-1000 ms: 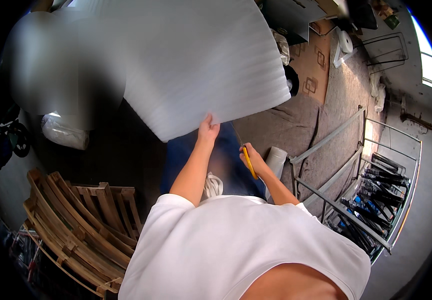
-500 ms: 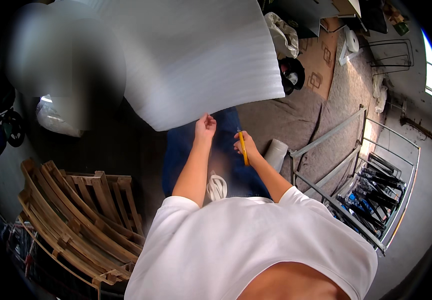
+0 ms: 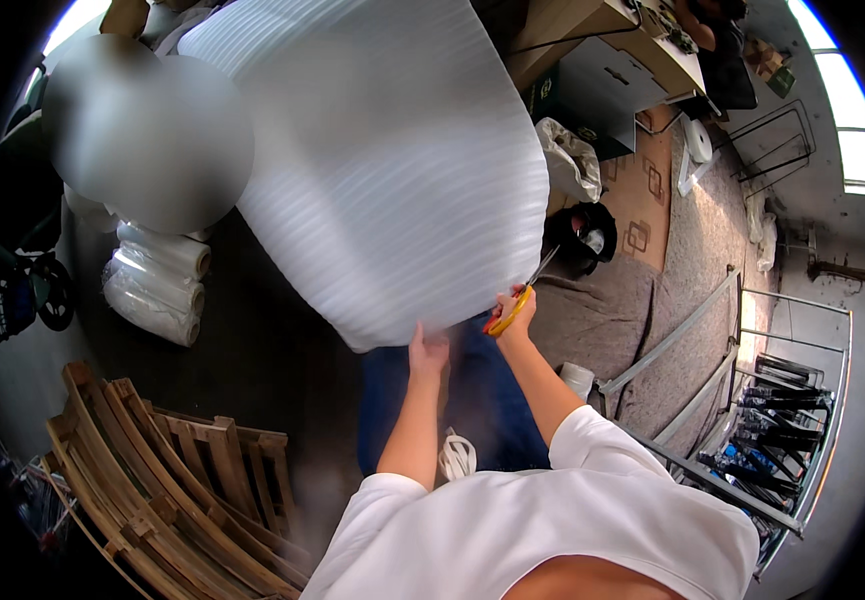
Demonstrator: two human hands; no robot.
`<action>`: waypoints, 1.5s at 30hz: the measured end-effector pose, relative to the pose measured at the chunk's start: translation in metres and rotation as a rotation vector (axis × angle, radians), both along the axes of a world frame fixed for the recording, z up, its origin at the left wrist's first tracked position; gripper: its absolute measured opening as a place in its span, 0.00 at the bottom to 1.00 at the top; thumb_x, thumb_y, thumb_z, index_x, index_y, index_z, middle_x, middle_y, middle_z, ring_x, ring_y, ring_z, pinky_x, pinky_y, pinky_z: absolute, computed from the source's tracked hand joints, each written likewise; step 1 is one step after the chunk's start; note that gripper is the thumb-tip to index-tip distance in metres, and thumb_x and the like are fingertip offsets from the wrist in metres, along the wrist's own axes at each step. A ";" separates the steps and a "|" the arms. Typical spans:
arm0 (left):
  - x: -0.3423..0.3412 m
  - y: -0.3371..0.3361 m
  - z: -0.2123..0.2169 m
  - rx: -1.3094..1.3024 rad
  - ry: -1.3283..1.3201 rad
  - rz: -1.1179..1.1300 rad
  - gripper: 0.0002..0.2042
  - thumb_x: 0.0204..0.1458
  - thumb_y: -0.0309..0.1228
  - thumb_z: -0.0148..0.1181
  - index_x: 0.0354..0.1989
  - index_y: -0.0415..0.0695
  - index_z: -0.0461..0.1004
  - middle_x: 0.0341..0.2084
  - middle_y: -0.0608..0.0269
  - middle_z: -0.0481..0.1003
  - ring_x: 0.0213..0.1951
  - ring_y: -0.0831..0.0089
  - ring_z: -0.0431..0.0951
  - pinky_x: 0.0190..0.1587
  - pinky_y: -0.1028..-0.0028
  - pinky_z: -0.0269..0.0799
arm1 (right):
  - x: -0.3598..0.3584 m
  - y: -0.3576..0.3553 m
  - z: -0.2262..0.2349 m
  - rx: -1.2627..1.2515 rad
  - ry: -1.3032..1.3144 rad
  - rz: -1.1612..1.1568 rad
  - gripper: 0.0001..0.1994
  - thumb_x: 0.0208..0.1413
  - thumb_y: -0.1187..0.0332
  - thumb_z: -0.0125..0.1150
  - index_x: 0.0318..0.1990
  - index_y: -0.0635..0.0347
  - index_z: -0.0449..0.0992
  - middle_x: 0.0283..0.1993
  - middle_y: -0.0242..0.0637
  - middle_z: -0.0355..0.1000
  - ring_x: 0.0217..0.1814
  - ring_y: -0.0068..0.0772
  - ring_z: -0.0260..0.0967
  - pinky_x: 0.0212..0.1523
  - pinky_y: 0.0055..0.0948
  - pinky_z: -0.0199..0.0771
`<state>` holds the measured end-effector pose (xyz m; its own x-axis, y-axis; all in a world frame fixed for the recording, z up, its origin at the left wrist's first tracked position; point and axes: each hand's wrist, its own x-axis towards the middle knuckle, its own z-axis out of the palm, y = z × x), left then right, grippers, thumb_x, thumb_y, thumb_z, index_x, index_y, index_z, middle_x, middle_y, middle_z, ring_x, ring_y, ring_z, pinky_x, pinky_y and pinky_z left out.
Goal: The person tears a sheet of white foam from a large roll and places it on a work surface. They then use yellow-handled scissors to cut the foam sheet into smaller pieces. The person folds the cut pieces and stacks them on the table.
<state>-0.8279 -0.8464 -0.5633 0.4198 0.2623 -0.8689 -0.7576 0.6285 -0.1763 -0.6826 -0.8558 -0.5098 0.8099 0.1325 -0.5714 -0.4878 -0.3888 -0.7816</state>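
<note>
Head view: large white ribbed foam sheet (image 3: 402,190) spread in front of the wearer, near edge close to the waist; what bears it is hidden underneath.

Left hand (image 3: 430,350) at the near edge, right of the near left corner. Thumb overlaps the sheet, fingers curled; blurred there, so cannot tell whether it grips.

Right hand (image 3: 515,312) at the near right corner, closed around scissors (image 3: 509,313) with yellow and red handles. Blades point away from the body and to the right, by the sheet's right edge.

Beyond that edge: pale bag (image 3: 572,165), black container (image 3: 592,236) just beside it, patterned brown mat (image 3: 642,195) past both, on grey floor covering (image 3: 587,325). Farther right, metal rack (image 3: 667,475).

Off the sheet's left edge: plastic-wrapped rolls (image 3: 155,285) on the dark floor (image 3: 252,340). Wooden pallets (image 3: 167,500) nearer the wearer.
</note>
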 end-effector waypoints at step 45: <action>-0.039 0.017 -0.021 -0.011 0.322 -0.479 0.11 0.45 0.40 0.59 0.22 0.47 0.69 0.18 0.67 0.68 0.23 0.73 0.67 0.27 0.75 0.65 | -0.112 -0.027 0.002 -0.439 0.101 0.973 0.18 0.45 0.54 0.53 0.32 0.62 0.67 0.32 0.53 0.69 0.37 0.55 0.66 0.35 0.38 0.66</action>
<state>-0.8672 -0.8298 -0.5848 0.2036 0.0987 -0.9741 -0.4053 0.9141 0.0079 -0.7950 -0.8829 -0.5081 0.4132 0.4626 -0.7844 0.1289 -0.8824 -0.4525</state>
